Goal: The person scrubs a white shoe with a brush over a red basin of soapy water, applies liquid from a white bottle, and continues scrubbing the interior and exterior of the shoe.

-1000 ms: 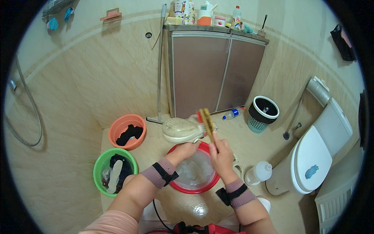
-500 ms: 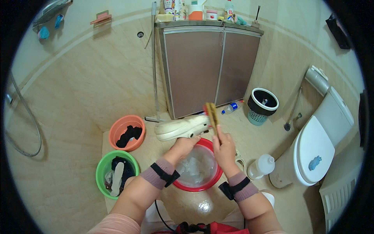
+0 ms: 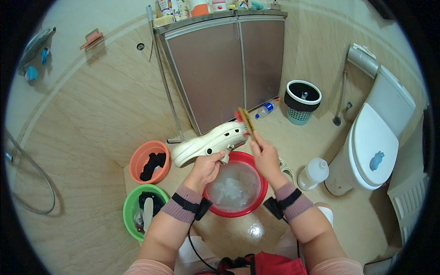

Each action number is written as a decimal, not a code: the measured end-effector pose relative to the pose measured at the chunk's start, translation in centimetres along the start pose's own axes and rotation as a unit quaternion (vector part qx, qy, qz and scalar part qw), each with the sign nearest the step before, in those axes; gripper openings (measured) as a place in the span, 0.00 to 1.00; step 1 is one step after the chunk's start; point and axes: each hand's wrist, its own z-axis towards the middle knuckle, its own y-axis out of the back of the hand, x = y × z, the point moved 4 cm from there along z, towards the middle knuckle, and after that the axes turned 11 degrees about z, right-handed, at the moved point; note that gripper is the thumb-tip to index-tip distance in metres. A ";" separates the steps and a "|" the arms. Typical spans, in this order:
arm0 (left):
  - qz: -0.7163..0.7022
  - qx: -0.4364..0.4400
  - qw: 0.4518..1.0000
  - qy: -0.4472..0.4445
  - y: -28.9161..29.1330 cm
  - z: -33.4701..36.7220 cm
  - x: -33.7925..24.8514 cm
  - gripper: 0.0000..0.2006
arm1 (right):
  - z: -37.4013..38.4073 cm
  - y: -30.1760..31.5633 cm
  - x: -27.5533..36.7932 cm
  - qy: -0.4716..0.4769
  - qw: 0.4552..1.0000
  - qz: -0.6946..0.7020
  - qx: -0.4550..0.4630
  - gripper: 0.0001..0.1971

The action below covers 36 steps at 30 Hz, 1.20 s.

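Grasped white clog [image 3: 208,145] firmly by its near side in left hand [image 3: 205,168], over or just past far-left rim of red basin [image 3: 238,213]; angled it toe to the right, probably to present the toe and keep drips near basin. Clasped wooden brush [image 3: 248,123] by its handle in right hand [image 3: 267,158], above far side of basin, with bristles at the toe. Likely held clog low to leave upper clear. Labels: noted blue wrap on bottle [image 3: 268,108], lying beyond basin to the right, and coloured print on packs [image 3: 183,9] atop cabinet [image 3: 206,68], well beyond basin; couldn't read either reliably.
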 end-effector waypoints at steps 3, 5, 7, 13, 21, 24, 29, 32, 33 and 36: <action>-0.005 -0.020 1.000 0.016 -0.9 0.1 0.7 0.22 | 0.4 0.4 -1.4 -0.066 0.997 0.010 -0.031 0.21; -0.005 -0.026 1.000 0.017 0.1 0.1 0.5 0.22 | -1.4 -1.3 1.8 0.075 0.995 -0.067 -0.021 0.20; -0.010 -0.028 0.999 0.021 0.7 0.0 0.7 0.22 | -2.1 -1.9 2.9 0.086 0.995 -0.056 0.014 0.21; 0.016 -0.036 0.999 0.014 -0.9 0.5 1.2 0.20 | -0.8 -1.1 0.4 0.059 0.984 -0.165 -0.019 0.23; 0.160 -0.082 0.983 0.050 -1.8 0.0 1.5 0.17 | -1.4 -1.6 0.5 0.054 0.984 -0.169 0.020 0.24; 0.217 -0.093 0.970 0.066 -2.4 -0.5 0.7 0.19 | -3.3 -3.2 1.9 0.112 0.982 -0.141 0.054 0.22; 0.337 -0.040 0.938 0.072 -1.1 0.0 0.4 0.23 | -2.0 -2.0 0.5 -0.017 0.990 -0.126 0.067 0.21; 0.352 -0.091 0.931 0.044 0.0 0.7 0.5 0.22 | -1.9 -2.1 -2.6 -0.087 0.988 -0.028 0.125 0.21; 0.362 -0.140 0.921 0.045 0.1 0.4 -0.3 0.21 | -2.3 -2.4 -3.0 -0.066 0.988 0.045 0.133 0.21; 0.357 -0.178 0.917 0.021 1.8 0.1 -1.8 0.19 | -3.2 -3.2 -3.2 -0.079 0.985 0.036 0.148 0.22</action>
